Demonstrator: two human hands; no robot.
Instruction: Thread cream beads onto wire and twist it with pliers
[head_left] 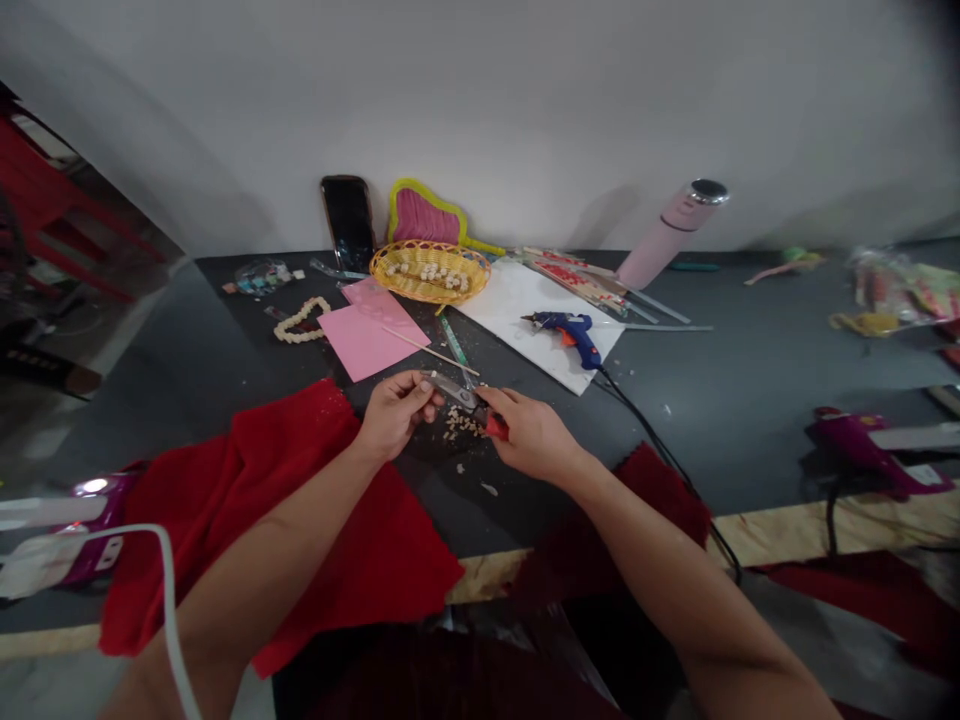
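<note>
My right hand (534, 430) is closed around the red handles of a pair of scissors (459, 394), whose metal blades point left. At the blade tips, my left hand (401, 412) pinches a small pale piece, mostly hidden by the fingers. Beneath the scissors, many short pale bits (463, 424) lie scattered on the dark table. Just beyond my hands are a thin wooden stick (435, 350) and a green ruler-like strip (453, 338). Pink paper sheets (367, 340) lie behind my left hand, beside a heart-shaped outline of pale pieces (301, 320).
A yellow basket (431, 290) holding pale pieces stands at the back, near a phone (349, 220). A blue glue gun (568, 330) rests on a white board (517, 310), its cable trailing right. Farther back is a pink flask (673, 232). Red cloth (300, 520) covers the front left.
</note>
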